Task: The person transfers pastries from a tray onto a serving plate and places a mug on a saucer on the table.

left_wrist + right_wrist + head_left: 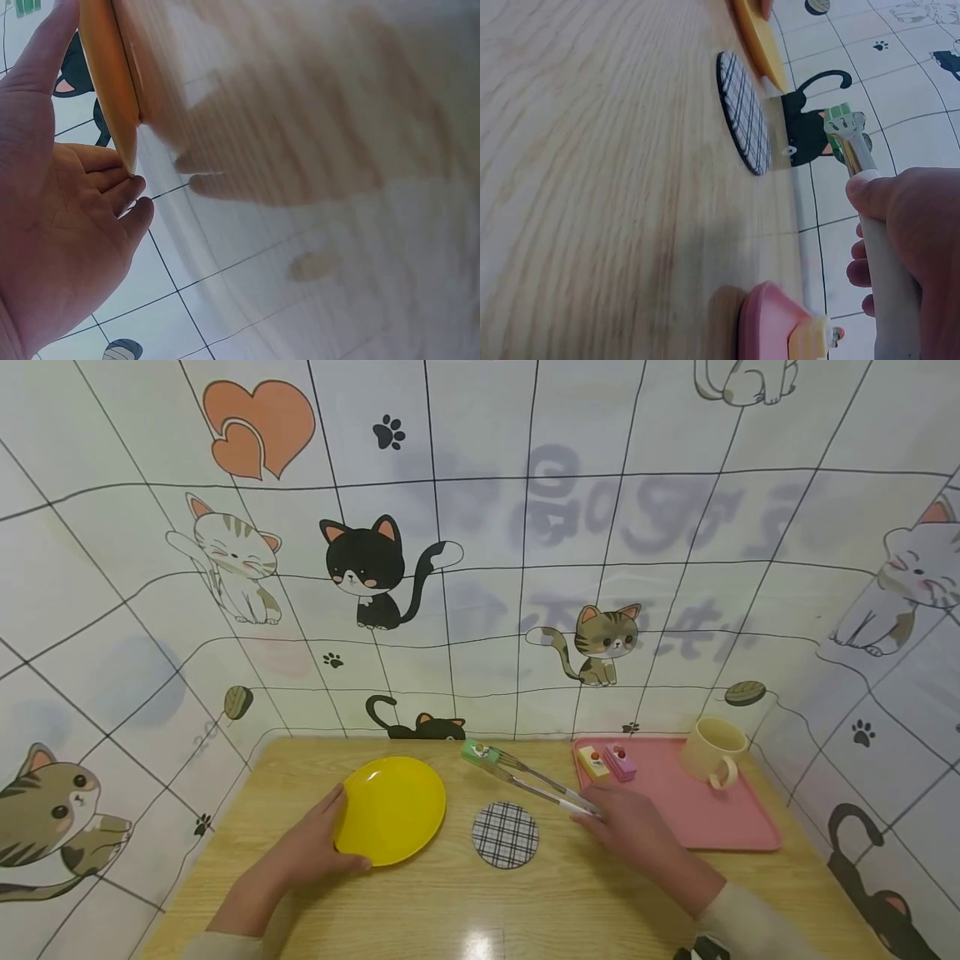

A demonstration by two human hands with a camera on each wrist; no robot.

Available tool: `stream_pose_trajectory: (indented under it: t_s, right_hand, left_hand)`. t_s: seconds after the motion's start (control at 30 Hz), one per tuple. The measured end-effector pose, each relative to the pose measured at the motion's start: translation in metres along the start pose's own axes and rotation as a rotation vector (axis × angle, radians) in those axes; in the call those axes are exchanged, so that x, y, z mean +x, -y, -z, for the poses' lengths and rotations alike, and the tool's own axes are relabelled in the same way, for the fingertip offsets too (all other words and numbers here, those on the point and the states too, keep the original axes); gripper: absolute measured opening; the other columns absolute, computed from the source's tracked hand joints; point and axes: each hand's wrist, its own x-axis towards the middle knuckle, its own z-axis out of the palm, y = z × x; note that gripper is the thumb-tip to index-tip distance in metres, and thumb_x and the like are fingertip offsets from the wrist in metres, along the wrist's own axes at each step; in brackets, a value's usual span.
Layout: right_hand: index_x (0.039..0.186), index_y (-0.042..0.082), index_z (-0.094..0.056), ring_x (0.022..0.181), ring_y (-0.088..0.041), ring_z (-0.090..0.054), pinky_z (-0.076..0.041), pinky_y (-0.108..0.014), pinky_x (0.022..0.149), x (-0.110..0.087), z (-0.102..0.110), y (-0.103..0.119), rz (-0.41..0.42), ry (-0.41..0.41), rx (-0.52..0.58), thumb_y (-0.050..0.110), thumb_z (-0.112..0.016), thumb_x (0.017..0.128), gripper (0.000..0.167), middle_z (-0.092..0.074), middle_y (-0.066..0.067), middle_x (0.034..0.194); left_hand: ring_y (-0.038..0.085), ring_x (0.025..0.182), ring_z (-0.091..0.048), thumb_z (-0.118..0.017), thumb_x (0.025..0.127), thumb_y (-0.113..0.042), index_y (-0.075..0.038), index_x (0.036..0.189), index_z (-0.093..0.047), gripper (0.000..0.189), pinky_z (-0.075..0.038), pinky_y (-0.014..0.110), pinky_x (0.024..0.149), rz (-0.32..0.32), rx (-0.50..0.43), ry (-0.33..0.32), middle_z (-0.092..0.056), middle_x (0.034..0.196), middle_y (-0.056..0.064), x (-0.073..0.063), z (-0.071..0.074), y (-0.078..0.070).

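Note:
At the left, a round yellow plate (392,811) is held at its left rim by my left hand (311,843). In the left wrist view the fingers (112,180) meet the plate's edge (112,82). My right hand (633,831) grips white-handled metal tongs (536,789). Between the tong tips is a small green toy cake slice (480,752), above the table toward the back. The right wrist view shows the tong handle (885,277) inside the curled hand and the green slice (840,124) at the far end.
A round checked coaster (506,835) lies between the plate and the right hand. On the pink tray (697,827) at the right stand a yellow toy cake slice (593,764), a pink one (620,762) and a cream mug (712,749). A cat-print sheet surrounds the wooden table (420,910).

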Motion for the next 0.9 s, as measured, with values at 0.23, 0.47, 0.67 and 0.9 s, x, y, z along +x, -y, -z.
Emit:
stream_pose_trajectory:
  t_s: [0.23, 0.47, 0.67, 0.9]
  right_hand:
    - [0.118, 0.012, -0.081, 0.089, -0.018, -0.072, -0.064, -0.041, 0.076, 0.018, -0.009, 0.015, 0.054, 0.039, 0.021, 0.033, -0.087, 0.098, 0.029, -0.077, 0.001, 0.106]
    - [0.122, 0.009, -0.081, 0.100, -0.021, -0.075, -0.065, -0.044, 0.083, 0.035, -0.018, 0.031, 0.070, 0.085, 0.048, 0.035, -0.083, 0.101, 0.033, -0.077, -0.002, 0.113]
    - [0.122, 0.009, -0.081, 0.097, -0.020, -0.075, -0.065, -0.043, 0.083, 0.046, -0.024, 0.046, 0.082, 0.128, 0.073, 0.033, -0.082, 0.102, 0.032, -0.076, 0.000, 0.109]
    - [0.123, 0.010, -0.080, 0.096, -0.018, -0.073, -0.065, -0.042, 0.084, 0.063, -0.034, 0.062, 0.113, 0.168, 0.066, 0.035, -0.080, 0.104, 0.031, -0.074, 0.001, 0.110]
  left_hand:
    - [0.055, 0.161, -0.028, -0.096, 0.076, -0.066, 0.015, 0.168, -0.024, 0.142, -0.031, 0.069, 0.128, -0.012, 0.016, -0.006, -0.019, 0.179, 0.032, 0.000, 0.000, 0.000]
    - [0.054, 0.161, -0.029, -0.095, 0.076, -0.068, 0.015, 0.168, -0.024, 0.142, -0.032, 0.067, 0.128, -0.011, 0.032, -0.007, -0.019, 0.179, 0.032, -0.001, 0.000, -0.002]
    - [0.056, 0.160, -0.029, -0.096, 0.075, -0.067, 0.015, 0.168, -0.024, 0.143, -0.030, 0.068, 0.128, -0.010, 0.029, -0.007, -0.020, 0.178, 0.033, 0.001, -0.001, -0.001]
    - [0.056, 0.160, -0.030, -0.094, 0.074, -0.071, 0.015, 0.167, -0.025, 0.144, -0.030, 0.069, 0.128, -0.010, 0.042, -0.013, -0.020, 0.178, 0.033, 0.002, -0.002, 0.002]
